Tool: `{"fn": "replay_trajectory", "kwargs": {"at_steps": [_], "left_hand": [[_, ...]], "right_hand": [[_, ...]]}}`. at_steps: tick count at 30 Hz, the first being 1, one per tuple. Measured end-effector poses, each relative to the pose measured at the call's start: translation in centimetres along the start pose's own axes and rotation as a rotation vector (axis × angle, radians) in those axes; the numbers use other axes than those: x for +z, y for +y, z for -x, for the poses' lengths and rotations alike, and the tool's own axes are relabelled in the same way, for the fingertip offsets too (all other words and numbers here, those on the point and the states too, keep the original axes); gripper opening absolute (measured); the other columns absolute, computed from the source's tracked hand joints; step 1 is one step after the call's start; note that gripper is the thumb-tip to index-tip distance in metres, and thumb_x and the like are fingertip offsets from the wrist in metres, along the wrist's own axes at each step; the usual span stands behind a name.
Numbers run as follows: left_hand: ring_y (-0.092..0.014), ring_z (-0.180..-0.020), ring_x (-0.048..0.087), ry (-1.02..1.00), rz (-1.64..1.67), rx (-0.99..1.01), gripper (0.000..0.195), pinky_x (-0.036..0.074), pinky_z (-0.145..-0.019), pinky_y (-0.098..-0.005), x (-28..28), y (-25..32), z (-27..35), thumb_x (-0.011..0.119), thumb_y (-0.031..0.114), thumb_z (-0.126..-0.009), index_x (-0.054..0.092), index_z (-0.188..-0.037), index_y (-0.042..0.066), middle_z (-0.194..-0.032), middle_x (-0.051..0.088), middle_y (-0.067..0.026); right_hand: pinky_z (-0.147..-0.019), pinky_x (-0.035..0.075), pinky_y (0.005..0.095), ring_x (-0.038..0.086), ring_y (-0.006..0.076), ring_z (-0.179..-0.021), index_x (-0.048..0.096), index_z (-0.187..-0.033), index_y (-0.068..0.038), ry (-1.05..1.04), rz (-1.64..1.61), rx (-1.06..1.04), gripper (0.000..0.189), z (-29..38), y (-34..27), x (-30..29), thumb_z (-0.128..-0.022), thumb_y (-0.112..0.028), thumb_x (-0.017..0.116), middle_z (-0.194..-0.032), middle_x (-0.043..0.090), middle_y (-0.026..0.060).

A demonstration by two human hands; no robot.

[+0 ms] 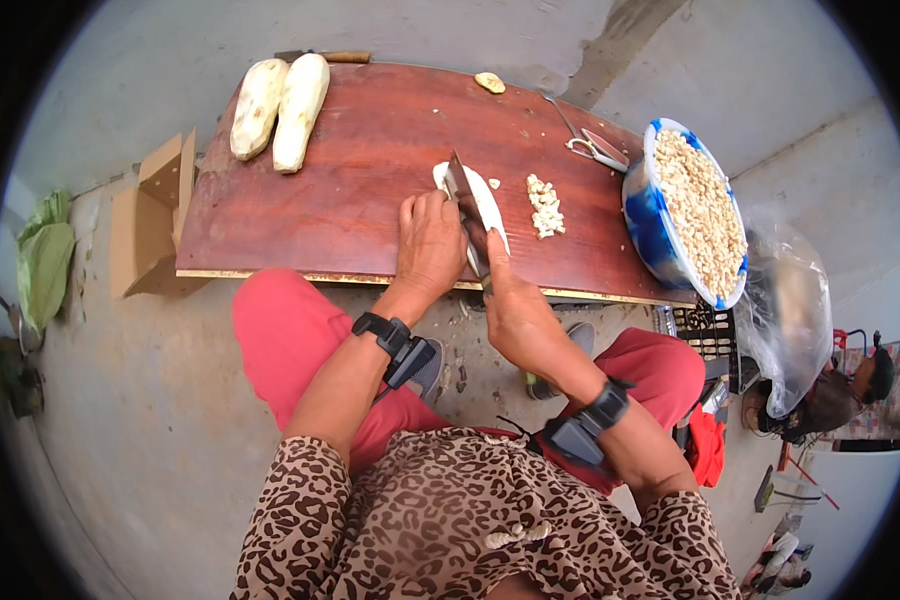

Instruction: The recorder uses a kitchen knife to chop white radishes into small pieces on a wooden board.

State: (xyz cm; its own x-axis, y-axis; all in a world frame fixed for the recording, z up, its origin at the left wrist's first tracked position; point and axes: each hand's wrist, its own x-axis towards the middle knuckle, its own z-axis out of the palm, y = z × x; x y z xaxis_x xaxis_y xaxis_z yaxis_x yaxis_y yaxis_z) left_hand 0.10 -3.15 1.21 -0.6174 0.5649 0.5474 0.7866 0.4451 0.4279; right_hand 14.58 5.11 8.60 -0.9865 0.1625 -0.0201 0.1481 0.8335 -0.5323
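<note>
My right hand (523, 324) grips a kitchen knife, its thumb along the near end of the dark blade (468, 199). The blade lies lengthwise over a long white vegetable slab (489, 201) on the reddish wooden table (360, 135). My left hand (433, 238) is curled over the slab's left side, fingertips close to the blade, and hides part of it. One small cube (494, 183) lies just right of the slab. Farther right is a small heap of white cubes (545, 208). Two whole peeled vegetables (300, 112) rest at the table's far left.
A blue-and-white basin (641, 217) full of pale cubes stands at the right edge. White-handled scissors (598, 152) lie behind it. A vegetable slice (489, 82) and a wooden tool handle (347, 57) are at the back edge. A cardboard box (146, 225) stands left; a plastic bag (787, 300) is right.
</note>
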Motion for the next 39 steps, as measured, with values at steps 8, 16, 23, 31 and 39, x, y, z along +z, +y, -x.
{"fn": "replay_trajectory", "kwargs": {"at_steps": [8, 16, 23, 31, 39], "left_hand": [[-0.037, -0.110, 0.052, 0.118, 0.092, 0.000, 0.028, 0.037, -0.101, -0.0481, 0.4, -1.7, 0.7, 0.059, 0.002, -0.080, 0.057, -0.108, -0.001, -0.112, 0.057, -0.0176], [-0.039, -0.110, 0.052, 0.091, 0.145, -0.106, 0.030, 0.039, -0.098, -0.0477, 0.4, -1.5, 0.4, 0.063, 0.004, -0.079, 0.057, -0.109, 0.001, -0.111, 0.057, -0.0172], [-0.034, -0.112, 0.051, 0.083, 0.038, -0.022, 0.025, 0.038, -0.101, -0.0472, 0.3, -1.0, 0.5, 0.065, 0.007, -0.078, 0.061, -0.102, 0.002, -0.112, 0.057, -0.0138], [-0.035, -0.114, 0.050, 0.067, 0.036, -0.028, 0.027, 0.036, -0.103, -0.0478, 0.1, -0.9, 0.6, 0.065, 0.007, -0.079, 0.060, -0.105, 0.000, -0.114, 0.056, -0.0159], [-0.036, -0.112, 0.050, 0.067, 0.033, 0.000, 0.027, 0.036, -0.102, -0.0488, 0.3, -0.8, 0.4, 0.065, 0.008, -0.079, 0.059, -0.104, 0.001, -0.111, 0.056, -0.0158]], "right_hand": [[-0.075, 0.049, 0.0549, 0.062, 0.0510, -0.081, 0.005, -0.154, 0.004, 0.046, -0.098, 0.041, 0.081, 0.2, 0.7, 0.1, -0.087, 0.003, 0.051, -0.086, 0.063, 0.0336], [-0.078, 0.048, 0.0551, 0.061, 0.0517, -0.085, 0.004, -0.154, 0.003, 0.046, -0.105, 0.024, 0.081, 0.2, 0.8, 0.2, -0.088, 0.003, 0.050, -0.097, 0.061, 0.0361], [-0.076, 0.048, 0.0555, 0.061, 0.0516, -0.084, 0.004, -0.154, 0.003, 0.118, -0.135, -0.034, 0.081, 0.2, 1.6, 0.6, -0.087, 0.003, 0.050, -0.093, 0.062, 0.0357], [-0.069, 0.047, 0.0572, 0.061, 0.0526, -0.074, 0.011, -0.153, 0.006, 0.032, -0.082, 0.009, 0.077, -0.5, -0.1, -0.4, -0.086, 0.004, 0.050, -0.079, 0.062, 0.0359], [-0.071, 0.047, 0.0585, 0.061, 0.0545, -0.078, 0.013, -0.151, 0.009, 0.027, -0.055, -0.021, 0.074, -4.4, 0.9, -1.0, -0.086, 0.003, 0.048, -0.083, 0.062, 0.0377]]}}
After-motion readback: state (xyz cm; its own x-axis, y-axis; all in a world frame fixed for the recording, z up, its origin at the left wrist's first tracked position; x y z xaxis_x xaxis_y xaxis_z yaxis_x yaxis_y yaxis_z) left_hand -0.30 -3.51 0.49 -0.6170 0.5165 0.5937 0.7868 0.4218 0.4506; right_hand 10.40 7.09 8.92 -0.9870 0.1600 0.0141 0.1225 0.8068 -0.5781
